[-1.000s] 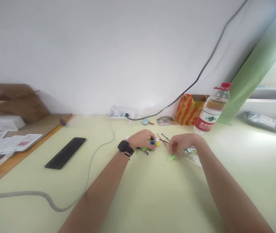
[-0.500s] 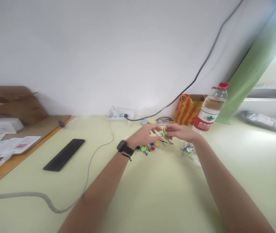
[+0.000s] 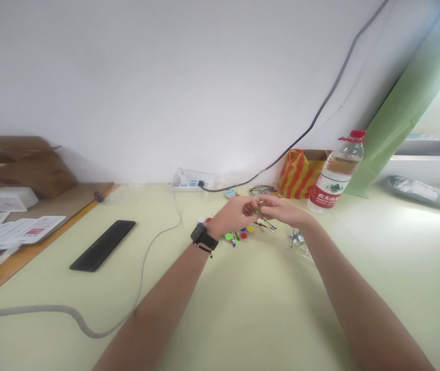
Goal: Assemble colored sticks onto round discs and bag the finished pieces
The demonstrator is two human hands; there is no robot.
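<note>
Over the middle of the table my left hand (image 3: 235,214), with a black watch (image 3: 203,237) on its wrist, meets my right hand (image 3: 277,210) at the fingertips. A small green piece (image 3: 257,212) shows between them, mostly covered by the fingers, and both hands are closed on it. Just below lie several small round spools, among them a green one (image 3: 228,237), a red one (image 3: 243,236) and a yellow one (image 3: 250,229). Thin coloured strips (image 3: 268,225) lie under my right hand.
A water bottle (image 3: 332,175) and a red-yellow bag (image 3: 295,172) stand at the right. A clear packet (image 3: 301,250) lies beside my right forearm. Behind is a power strip (image 3: 187,185); left are a black slab (image 3: 102,246), a grey cable (image 3: 140,273) and a cardboard box (image 3: 30,165).
My left hand has moved slightly right, closer to my right hand, and its fingers have closed in. The green piece is now more hidden between the fingers.
</note>
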